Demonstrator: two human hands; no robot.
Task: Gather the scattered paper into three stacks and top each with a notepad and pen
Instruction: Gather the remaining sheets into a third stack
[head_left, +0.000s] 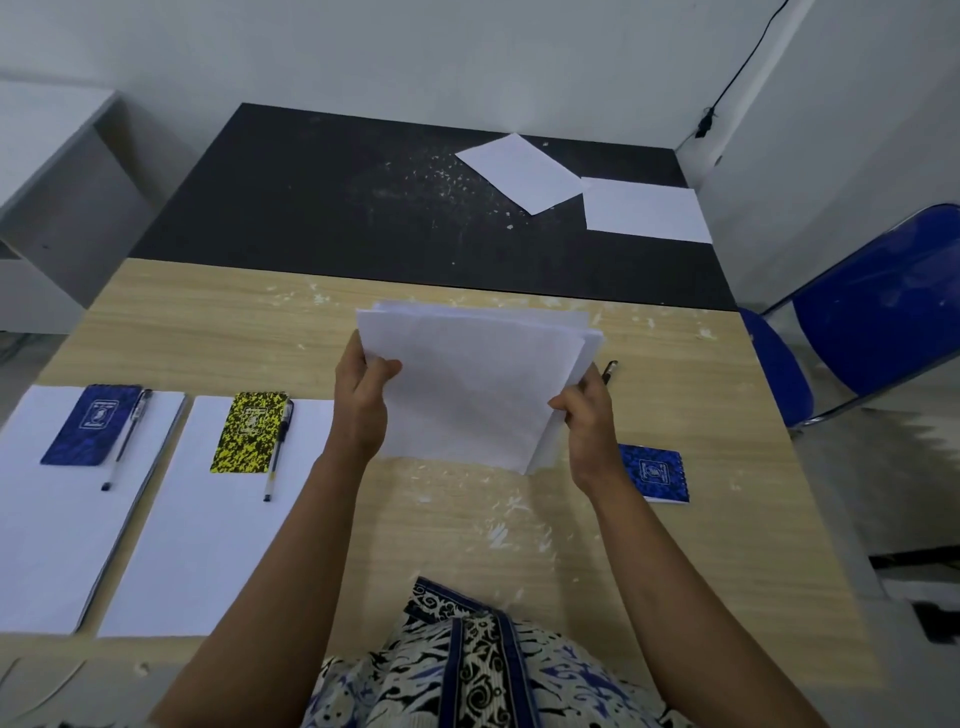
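Centrally, a person's two bare hands hold a loose sheaf of white paper (475, 384) above a light wooden table (218, 332). Left hand (363, 397) grips the sheaf's left edge, thumb curled over the top sheet; right hand (584, 410) pinches the lower right edge, fingers curled round it. Sheets in the sheaf are unevenly aligned (edges fan out at the right).

At the left lie two finished stacks. Far-left stack (47, 545) carries a blue notepad (93, 425) with a pen (127, 439) just beside it. Next stack (202, 545) carries a yellow-and-black notepad (250, 432) with its own pen (277, 449).

Right of the right wrist, a second blue notepad (655, 473) rests on the bare table. A dark pen tip (609, 370) shows behind the right hand.

Farther back, on a black tabletop (311, 197), two loose white sheets (519, 171) (647, 209) lie touching at a corner. A blue chair (878, 301) stands at the right.
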